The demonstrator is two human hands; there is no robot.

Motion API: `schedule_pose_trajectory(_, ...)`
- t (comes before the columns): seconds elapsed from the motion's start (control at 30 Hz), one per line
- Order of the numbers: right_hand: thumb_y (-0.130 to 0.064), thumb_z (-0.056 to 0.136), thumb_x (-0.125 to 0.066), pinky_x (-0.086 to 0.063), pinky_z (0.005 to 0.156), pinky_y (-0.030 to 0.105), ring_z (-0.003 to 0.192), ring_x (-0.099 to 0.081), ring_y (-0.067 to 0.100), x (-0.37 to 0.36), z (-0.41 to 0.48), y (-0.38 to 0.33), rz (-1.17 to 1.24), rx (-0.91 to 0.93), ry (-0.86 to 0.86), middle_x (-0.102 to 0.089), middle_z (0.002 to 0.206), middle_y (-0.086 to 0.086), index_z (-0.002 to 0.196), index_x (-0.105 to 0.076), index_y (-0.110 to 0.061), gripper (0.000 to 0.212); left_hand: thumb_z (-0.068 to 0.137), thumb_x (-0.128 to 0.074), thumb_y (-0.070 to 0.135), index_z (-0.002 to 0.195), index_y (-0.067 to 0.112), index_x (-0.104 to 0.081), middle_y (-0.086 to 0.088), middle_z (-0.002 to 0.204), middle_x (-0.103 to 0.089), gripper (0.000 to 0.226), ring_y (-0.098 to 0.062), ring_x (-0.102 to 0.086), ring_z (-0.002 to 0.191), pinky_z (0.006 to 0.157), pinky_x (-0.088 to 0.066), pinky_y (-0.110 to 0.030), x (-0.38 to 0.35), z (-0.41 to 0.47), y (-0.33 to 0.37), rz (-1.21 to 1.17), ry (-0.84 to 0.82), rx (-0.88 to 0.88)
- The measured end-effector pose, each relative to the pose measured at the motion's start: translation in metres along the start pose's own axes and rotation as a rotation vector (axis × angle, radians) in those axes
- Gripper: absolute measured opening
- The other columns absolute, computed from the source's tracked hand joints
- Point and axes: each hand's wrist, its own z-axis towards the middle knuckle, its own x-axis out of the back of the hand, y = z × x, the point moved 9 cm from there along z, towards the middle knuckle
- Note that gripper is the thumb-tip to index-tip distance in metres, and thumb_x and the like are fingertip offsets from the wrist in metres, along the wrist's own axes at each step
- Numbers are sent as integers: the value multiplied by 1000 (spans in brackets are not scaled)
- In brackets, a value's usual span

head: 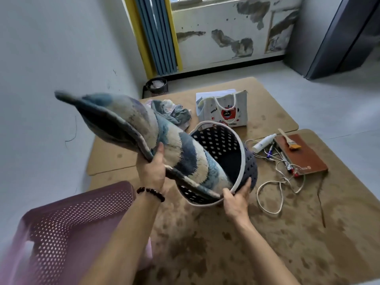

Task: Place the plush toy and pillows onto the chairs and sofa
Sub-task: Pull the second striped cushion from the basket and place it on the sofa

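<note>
On stained tan tabletop [226, 254], grey-walled room.
Left hand [153, 171] grips blue-striped fabric pillow [141, 126]; right hand [236, 200] grips dark perforated plastic basket [251, 171].

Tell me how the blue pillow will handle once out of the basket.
Probably floppy: the pillow bends where the left hand grips it. Likely light: one hand holds most of it above the basket. Fuzzy cover, unlikely to slip.

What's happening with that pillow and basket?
A person grips a blue and white pillow with the left hand. The pillow's lower end sits inside a dark basket on the table, and the rest sticks out, up and to the left. The right hand holds the basket's rim. A purple chair stands close by.
</note>
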Motion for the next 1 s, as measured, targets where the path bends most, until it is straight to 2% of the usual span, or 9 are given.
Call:
schedule_pose_trajectory(0.1, -41, 89, -54, -39, 110, 41, 132, -50, 36, -6, 3, 0, -39, -95, -66, -52, 145, 23, 154, -29, -7, 77, 83, -76, 15, 111, 27, -70, -1, 119, -73, 30, -26, -67, 117, 103, -52, -49, 2, -2, 53, -128, -69, -175)
schedule_pose_trajectory(0.17, -47, 83, -50, -52, 96, 47, 101, -66, 38, -18, 10, 8, -43, -108, -87, -72, 107, 18, 114, -63, -10, 49, 85, -71, 9, 119, 21, -67, -8, 125, -70, 36, -31, -64, 122, 102, -53, -48, 2, -7, 82, -183, -126, -246)
schedule_pose_trajectory(0.3, -47, 72, -44, -63, 71, 57, 73, -74, 43, -53, 30, 52, 83, -172, -208, -76, 80, 17, 84, -69, -3, 52, 85, -69, 6, 121, 19, -64, 2, 119, -72, 39, -22, -66, 118, 95, -55, -36, -1, -27, 112, -183, -174, -326)
schedule_pose_trajectory(0.4, -43, 75, -44, -63, 72, 53, 78, -74, 44, -37, 10, 50, 32, -181, -192, -76, 91, 23, 90, -68, 0, 51, 84, -68, 5, 117, 21, -65, 11, 112, -75, 36, -17, -67, 115, 95, -55, -34, 1, -31, 128, -176, -182, -361)
schedule_pose_trajectory(0.5, -34, 83, -49, -59, 78, 40, 99, -68, 39, -7, 10, 46, -123, -115, -72, -68, 106, 16, 116, -57, -7, 43, 87, -69, 6, 127, 8, -61, -10, 128, -69, 41, -31, -62, 124, 104, -50, -53, 9, -20, 143, -234, -170, -371)
schedule_pose_trajectory(0.67, -48, 72, -46, -57, 94, 51, 107, -67, 40, -5, 4, 44, -361, -63, -225, -64, 128, 17, 122, -39, -28, 55, 95, -61, 5, 136, 4, -53, -13, 136, -63, 42, -32, -60, 128, 104, -50, -50, 6, -13, 163, -276, -204, -379)
schedule_pose_trajectory(0.77, -67, 92, -50, -22, 122, 46, 155, -19, 38, 4, 7, 14, -594, 37, -237, 2, 169, 21, 161, 3, -15, 101, 98, -55, 3, 140, 5, -48, -1, 129, -68, 43, -26, -60, 128, 102, -51, -41, 0, -20, 166, -246, -273, -400)
schedule_pose_trajectory(0.87, -82, 83, -46, -4, 125, 41, 158, 7, 20, 19, 10, -85, -242, 312, -184, 15, 170, 5, 162, 7, -22, 113, 95, -56, 5, 134, 13, -53, 4, 127, -70, 40, -25, -59, 129, 101, -51, -38, -10, -30, 165, -219, -346, -383)
schedule_pose_trajectory(1.0, -92, 72, -47, -18, 124, 45, 156, -18, 19, 29, 18, -203, 232, 600, -321, -14, 171, 0, 162, -3, -30, 119, 92, -59, 7, 122, 19, -68, 0, 125, -72, 34, -23, -64, 123, 96, -53, -34, -14, -44, 174, -248, -363, -357)
